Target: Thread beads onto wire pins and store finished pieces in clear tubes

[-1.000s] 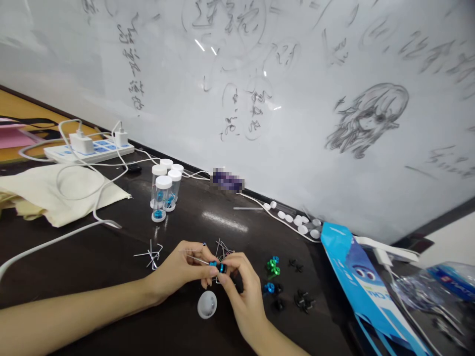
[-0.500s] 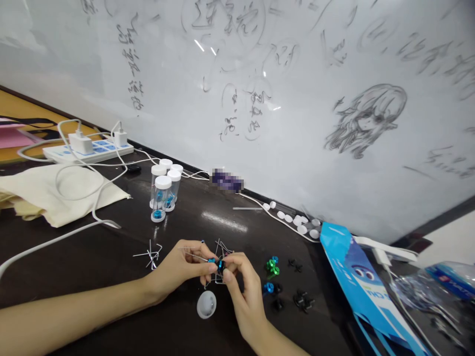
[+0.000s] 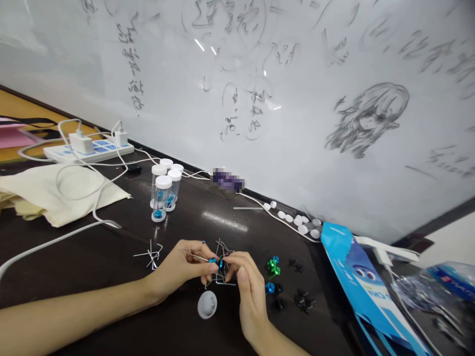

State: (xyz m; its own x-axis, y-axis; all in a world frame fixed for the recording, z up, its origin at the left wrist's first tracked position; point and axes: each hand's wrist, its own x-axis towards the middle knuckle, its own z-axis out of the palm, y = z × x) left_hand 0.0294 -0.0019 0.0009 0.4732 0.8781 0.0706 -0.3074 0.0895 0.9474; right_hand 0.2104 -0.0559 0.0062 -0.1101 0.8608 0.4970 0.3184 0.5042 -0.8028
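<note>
My left hand (image 3: 183,267) pinches a thin metal pin (image 3: 198,258) that carries small blue and black beads (image 3: 216,263) at its tip. My right hand (image 3: 248,284) is closed in a pinch on those beads from the right, fingertips meeting the left hand's. Both hands hover just above the dark table (image 3: 111,257). A white round cap (image 3: 207,304) lies under them. Behind the fingers sits a heap of bent metal pins (image 3: 222,247).
Green and blue beads (image 3: 273,267) and black parts (image 3: 302,299) lie to the right. More pins (image 3: 153,254) lie to the left. Capped vials (image 3: 163,193) stand further back, with a power strip (image 3: 87,151), cables and cloth (image 3: 55,195) beyond. A blue bag (image 3: 356,282) lies at right.
My right hand has turned a little, its thumb now upright at the beads. The left hand has kept its place with the pin.
</note>
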